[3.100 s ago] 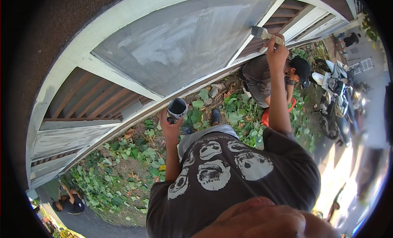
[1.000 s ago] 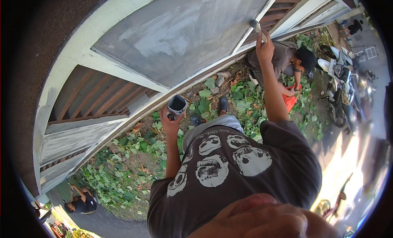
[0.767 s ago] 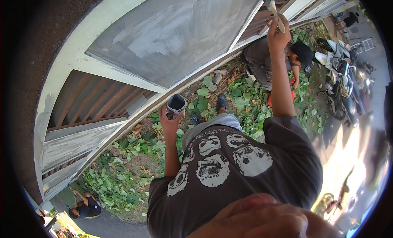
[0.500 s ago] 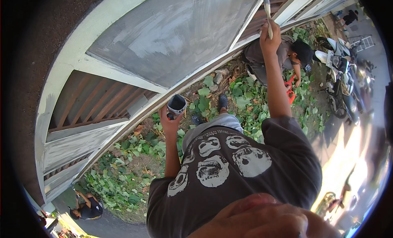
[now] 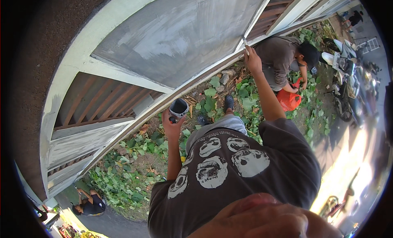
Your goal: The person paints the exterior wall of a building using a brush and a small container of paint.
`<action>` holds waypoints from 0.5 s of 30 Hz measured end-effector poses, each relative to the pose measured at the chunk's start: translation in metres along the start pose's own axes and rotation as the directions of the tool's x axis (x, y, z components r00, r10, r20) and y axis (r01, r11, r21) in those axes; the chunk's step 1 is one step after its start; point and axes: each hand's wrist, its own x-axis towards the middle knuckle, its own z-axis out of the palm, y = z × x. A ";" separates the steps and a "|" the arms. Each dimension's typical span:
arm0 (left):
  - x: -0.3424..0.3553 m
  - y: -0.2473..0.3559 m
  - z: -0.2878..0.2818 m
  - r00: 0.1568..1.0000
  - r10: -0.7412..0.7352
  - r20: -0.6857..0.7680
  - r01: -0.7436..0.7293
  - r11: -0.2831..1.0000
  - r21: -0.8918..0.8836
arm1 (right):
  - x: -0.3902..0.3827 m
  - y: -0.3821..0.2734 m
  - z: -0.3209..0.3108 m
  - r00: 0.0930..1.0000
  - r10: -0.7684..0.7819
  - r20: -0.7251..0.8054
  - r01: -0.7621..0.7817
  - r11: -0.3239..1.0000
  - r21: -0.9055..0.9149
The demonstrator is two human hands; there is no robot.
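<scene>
My left hand [image 5: 171, 126] is closed around a small paint container [image 5: 179, 112] at waist height. Its mouth faces up and its inside looks dark grey. My right hand [image 5: 253, 62], arm stretched forward, grips a paintbrush [image 5: 245, 42] by its pale handle. The brush lies against or very near the white frame [image 5: 238, 48], at the lower right edge of a large grey panel [image 5: 176, 37]. Streaky lighter strokes cover that panel. The bristle end is too small to make out clearly.
Brown louvred slats [image 5: 102, 100] flank the panel. Leafy plants [image 5: 123, 180] cover the ground along the wall. Close on my right a crouching person [image 5: 278, 57] handles a red plastic bag [image 5: 289, 99]. Parked motorcycles [image 5: 346, 80] stand farther right; another person [image 5: 91, 203] is at lower left.
My right hand has come down and left with the paintbrush, from the slats to the panel's lower right edge. The crouching person has shifted, and more of the red bag shows.
</scene>
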 end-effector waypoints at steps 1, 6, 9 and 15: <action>0.000 -0.001 0.000 1.000 -0.003 0.001 0.003 1.000 0.001 | 0.008 -0.005 -0.008 0.999 -0.025 -0.046 0.025 1.000 0.002; 0.005 0.001 0.008 1.000 -0.031 0.001 0.031 0.998 -0.045 | 0.062 -0.054 -0.089 0.925 -0.126 -0.359 0.135 0.991 -0.001; 0.010 0.000 0.015 1.000 0.016 0.026 -0.016 1.000 -0.019 | 0.082 -0.070 -0.128 0.815 -0.204 -0.542 0.241 0.971 -0.003; 0.014 -0.003 0.027 0.996 0.088 0.021 -0.088 0.996 -0.010 | 0.073 -0.066 -0.108 0.775 -0.291 -0.561 0.299 0.951 -0.081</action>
